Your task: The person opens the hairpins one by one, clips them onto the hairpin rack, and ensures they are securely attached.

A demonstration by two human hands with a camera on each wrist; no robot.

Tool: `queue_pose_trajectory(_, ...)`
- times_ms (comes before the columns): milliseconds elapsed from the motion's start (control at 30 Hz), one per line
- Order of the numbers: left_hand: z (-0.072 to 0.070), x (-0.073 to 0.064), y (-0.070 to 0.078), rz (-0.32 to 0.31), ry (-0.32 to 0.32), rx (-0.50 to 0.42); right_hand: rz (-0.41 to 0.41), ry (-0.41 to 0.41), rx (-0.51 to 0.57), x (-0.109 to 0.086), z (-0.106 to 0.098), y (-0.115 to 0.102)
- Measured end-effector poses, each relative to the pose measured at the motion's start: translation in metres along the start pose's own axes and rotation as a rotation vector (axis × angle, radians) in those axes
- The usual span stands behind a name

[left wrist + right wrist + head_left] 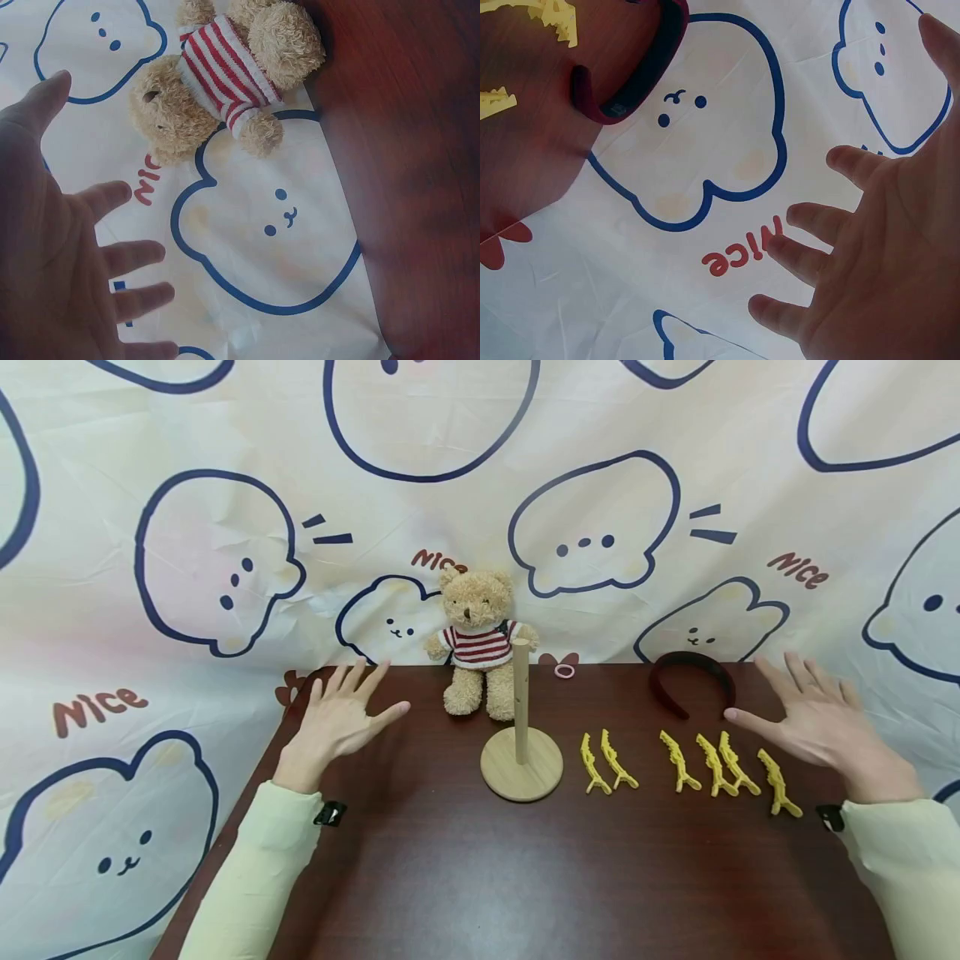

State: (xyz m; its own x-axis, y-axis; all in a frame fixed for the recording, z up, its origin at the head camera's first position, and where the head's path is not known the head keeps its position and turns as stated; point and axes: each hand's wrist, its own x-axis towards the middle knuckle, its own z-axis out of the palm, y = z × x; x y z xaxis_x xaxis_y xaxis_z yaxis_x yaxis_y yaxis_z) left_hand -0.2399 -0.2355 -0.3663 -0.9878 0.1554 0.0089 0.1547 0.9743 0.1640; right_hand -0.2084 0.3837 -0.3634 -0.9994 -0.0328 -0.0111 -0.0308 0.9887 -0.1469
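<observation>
My left hand [335,727], fingers spread and holding nothing, is over the left side of the table, left of a teddy bear [480,643] in a red-and-white striped shirt. At the right, my right hand [821,718] is likewise spread and holds nothing; its thumb tip appears beside a dark red headband [692,662], and whether they touch I cannot tell. Several yellow hair clips [677,762] lie in a row nearer me. A round wooden base with an upright post, a wooden stand [498,766], is in front of the bear. Behind it lies a small pink hair tie [564,671].
The dark brown table [480,877] meets a white cloth [420,518] printed with blue-outlined cartoon figures at its back edge. The bear sits close against that cloth. The wooden post rises in front of the bear's right side in the head view.
</observation>
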Motion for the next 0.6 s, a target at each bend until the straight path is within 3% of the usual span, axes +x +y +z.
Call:
queue_pose_trajectory(200,0.005,0.001,0.003,0.033,-0.005,-0.034,-0.006,-0.043,0.020,-0.002,0.000,0.005)
queue_pose_trajectory(433,0.009,0.002,0.005,0.082,-0.008,-0.083,-0.012,-0.021,0.033,-0.004,0.004,0.011)
queue_pose_trajectory(600,0.013,0.001,0.008,0.122,-0.010,-0.110,0.006,-0.056,0.036,-0.007,0.006,0.015)
